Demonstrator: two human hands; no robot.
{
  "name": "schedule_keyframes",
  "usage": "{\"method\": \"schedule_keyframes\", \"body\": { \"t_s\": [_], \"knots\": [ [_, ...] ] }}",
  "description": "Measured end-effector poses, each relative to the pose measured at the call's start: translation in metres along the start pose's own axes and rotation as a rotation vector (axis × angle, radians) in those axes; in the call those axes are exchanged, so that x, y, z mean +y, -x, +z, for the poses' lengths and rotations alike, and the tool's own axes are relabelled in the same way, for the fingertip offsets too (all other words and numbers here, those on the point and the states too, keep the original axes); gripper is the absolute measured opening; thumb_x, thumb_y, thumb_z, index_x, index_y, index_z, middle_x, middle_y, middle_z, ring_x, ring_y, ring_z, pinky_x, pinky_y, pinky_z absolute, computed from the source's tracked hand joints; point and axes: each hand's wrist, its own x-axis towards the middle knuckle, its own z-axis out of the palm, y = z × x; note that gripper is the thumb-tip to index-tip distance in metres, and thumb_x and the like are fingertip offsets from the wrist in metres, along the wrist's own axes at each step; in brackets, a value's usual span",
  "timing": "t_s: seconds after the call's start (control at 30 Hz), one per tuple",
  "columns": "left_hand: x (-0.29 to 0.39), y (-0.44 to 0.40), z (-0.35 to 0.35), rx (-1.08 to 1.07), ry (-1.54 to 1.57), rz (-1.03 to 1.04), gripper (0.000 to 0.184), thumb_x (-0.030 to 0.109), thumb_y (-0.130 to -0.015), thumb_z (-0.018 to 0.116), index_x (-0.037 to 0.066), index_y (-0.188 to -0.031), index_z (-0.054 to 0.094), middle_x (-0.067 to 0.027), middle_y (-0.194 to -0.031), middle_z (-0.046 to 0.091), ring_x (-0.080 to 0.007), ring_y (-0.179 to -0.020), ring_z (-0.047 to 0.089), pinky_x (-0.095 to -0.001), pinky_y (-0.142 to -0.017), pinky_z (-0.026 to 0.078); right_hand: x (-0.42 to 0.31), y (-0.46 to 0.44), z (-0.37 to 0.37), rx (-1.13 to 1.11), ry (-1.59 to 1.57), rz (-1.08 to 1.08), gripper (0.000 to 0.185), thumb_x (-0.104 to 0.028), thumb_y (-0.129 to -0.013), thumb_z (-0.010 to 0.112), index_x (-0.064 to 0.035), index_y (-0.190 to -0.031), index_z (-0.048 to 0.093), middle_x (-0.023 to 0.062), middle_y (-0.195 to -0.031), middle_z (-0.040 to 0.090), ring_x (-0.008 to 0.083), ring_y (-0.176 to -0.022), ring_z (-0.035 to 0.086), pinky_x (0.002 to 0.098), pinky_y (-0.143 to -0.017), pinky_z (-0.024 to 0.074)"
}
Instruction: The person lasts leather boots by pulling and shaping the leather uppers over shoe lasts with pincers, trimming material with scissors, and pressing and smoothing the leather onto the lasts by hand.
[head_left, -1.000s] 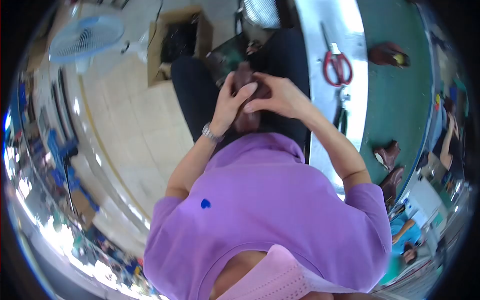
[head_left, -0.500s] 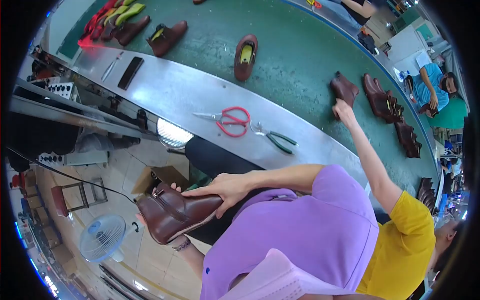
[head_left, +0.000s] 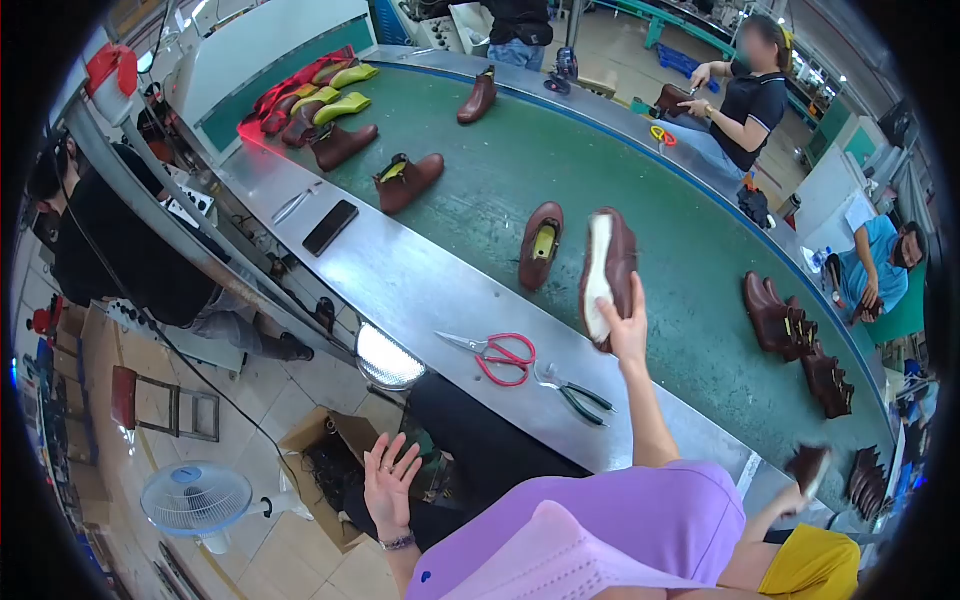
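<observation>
My right hand (head_left: pixel 627 325) grips a brown leather ankle boot (head_left: pixel 622 265) near one end, thumb against its pale sole (head_left: pixel 599 260). The boot is held over the green work surface, sole turned towards me. Just left of it, a brown shoe (head_left: pixel 541 248) with a yellow-green piece inside rests on that surface. My left hand (head_left: pixel 393 485) is raised beside my body with fingers spread, holding nothing; a bracelet circles its wrist. Red-handled scissors (head_left: pixel 503 358) and green-handled pliers (head_left: pixel 575 392) lie on the metal edge between my hands.
A phone (head_left: pixel 330 228) lies on the metal ledge (head_left: pixel 405 290). More boots stand on the green surface (head_left: pixel 465 180), several grouped at right (head_left: pixel 778 315). An open carton (head_left: pixel 350 440) and a fan (head_left: pixel 197 497) are on the floor. A yellow-sleeved co-worker (head_left: pixel 815 565) holds a blurred shoe.
The boot has moved from in front of my body up over the green surface in my right hand. My left hand has let go and opened. The view has shifted; the yellow-sleeved co-worker's arm has drawn back.
</observation>
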Motion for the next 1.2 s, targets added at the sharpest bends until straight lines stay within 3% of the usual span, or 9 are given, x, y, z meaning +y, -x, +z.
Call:
{"method": "schedule_keyframes", "body": {
  "t_s": [0.07, 0.17, 0.23, 0.4, 0.6, 0.7, 1.0, 1.1, 1.2],
  "knots": [
    [-0.001, 0.003, -0.003, 0.032, -0.041, -0.002, 0.052, 0.043, -0.105, 0.036, 0.006, -0.141, 0.041, -0.0187, -0.139, 0.05, -0.0343, -0.124, 0.053, -0.0455, -0.103, 0.045, 0.031, -0.028, -0.019, 0.062, 0.244, 0.07, 0.093, -0.035, -0.084, 0.074, -0.0005, -0.153, 0.021, 0.0261, -0.143, 0.045, 0.0315, -0.127, 0.051, 0.0361, -0.104, 0.0407],
    [-0.001, 0.002, 0.0, 0.015, -0.076, 0.022, 0.049, 0.038, -0.105, 0.04, 0.003, -0.139, 0.043, -0.019, -0.137, 0.052, -0.0331, -0.122, 0.055, -0.044, -0.101, 0.046, 0.037, -0.042, -0.013, -0.114, 0.728, 0.07, 0.074, -0.037, -0.084, 0.07, -0.005, -0.145, 0.042, 0.0272, -0.112, 0.066, 0.0388, -0.102, 0.066, 0.0425, -0.091, 0.0501],
    [0.004, 0.003, 0.014, 0.014, -0.12, 0.043, 0.047, 0.034, -0.105, 0.042, 0.001, -0.137, 0.044, -0.0195, -0.134, 0.054, -0.0323, -0.12, 0.057, -0.0429, -0.1, 0.047, 0.035, -0.045, 0.015, -0.218, 0.691, -0.091, 0.066, -0.033, -0.085, 0.069, -0.0126, -0.143, 0.046, 0.0134, -0.09, 0.073, 0.036, -0.088, 0.069, 0.045, -0.08, 0.053],
    [0.006, 0.011, 0.037, 0.02, -0.176, 0.065, 0.042, 0.029, -0.103, 0.048, -0.001, -0.133, 0.048, -0.0195, -0.129, 0.058, -0.0303, -0.114, 0.062, -0.0401, -0.097, 0.05, -0.004, -0.046, 0.095, -0.306, 0.706, -0.066, 0.07, -0.032, -0.085, 0.069, -0.018, -0.146, 0.04, 0.014, -0.091, 0.073, 0.0383, -0.087, 0.068, 0.0497, -0.08, 0.0519],
    [-0.005, 0.036, 0.018, 0.08, -0.104, 0.094, 0.035, 0.024, -0.101, 0.054, 0.001, -0.127, 0.056, -0.0149, -0.125, 0.063, -0.0244, -0.11, 0.065, -0.0351, -0.093, 0.052, 0.042, -0.053, 0.123, -0.141, 0.75, -0.255, 0.033, -0.031, -0.089, 0.065, -0.0127, -0.116, 0.06, 0.0229, -0.092, 0.069, 0.0446, -0.087, 0.065, 0.0538, -0.075, 0.0502],
    [-0.013, 0.045, 0.003, 0.154, -0.107, 0.08, 0.035, 0.022, -0.102, 0.052, 0.0, -0.129, 0.054, -0.0167, -0.123, 0.063, -0.0254, -0.109, 0.065, -0.0367, -0.094, 0.052, 0.058, -0.06, 0.113, -0.153, 0.454, -0.148, 0.024, -0.026, -0.091, 0.067, -0.0079, -0.107, 0.065, 0.0109, -0.068, 0.067, 0.0183, -0.058, 0.064, 0.0354, -0.058, 0.0512],
    [-0.009, 0.057, -0.007, 0.09, -0.251, 0.123, 0.039, 0.029, -0.099, 0.058, 0.008, -0.132, 0.055, -0.006, -0.123, 0.063, -0.0126, -0.108, 0.06, -0.0301, -0.093, 0.048, -0.048, -0.067, 0.093, -0.293, 0.164, -0.231, 0.026, -0.022, -0.095, 0.064, 0.0022, -0.086, 0.064, 0.0025, -0.056, 0.055, 0.0072, -0.043, 0.047, 0.0235, -0.037, 0.0384],
    [-0.027, 0.041, -0.013, 0.022, -0.435, 0.326, 0.039, 0.028, -0.099, 0.059, 0.007, -0.132, 0.055, -0.0058, -0.123, 0.063, -0.0139, -0.111, 0.059, -0.0314, -0.095, 0.048, -0.122, -0.022, 0.088, -0.385, 0.06, -0.294, 0.028, -0.021, -0.097, 0.062, 0.0013, -0.08, 0.062, 0.0002, -0.052, 0.051, 0.0058, -0.039, 0.041, 0.021, -0.036, 0.0316],
    [-0.012, 0.046, 0.011, -0.049, -0.678, 0.289, 0.067, 0.033, -0.091, 0.069, 0.011, -0.147, 0.039, -0.0156, -0.141, 0.05, -0.0229, -0.127, 0.051, -0.0388, -0.105, 0.042, -0.167, 0.014, 0.078, -0.543, 0.049, -0.473, 0.026, -0.017, -0.096, 0.061, 0.0031, -0.079, 0.063, 0.0004, -0.051, 0.05, 0.0047, -0.039, 0.04, 0.0193, -0.037, 0.0292]
  ]
}}
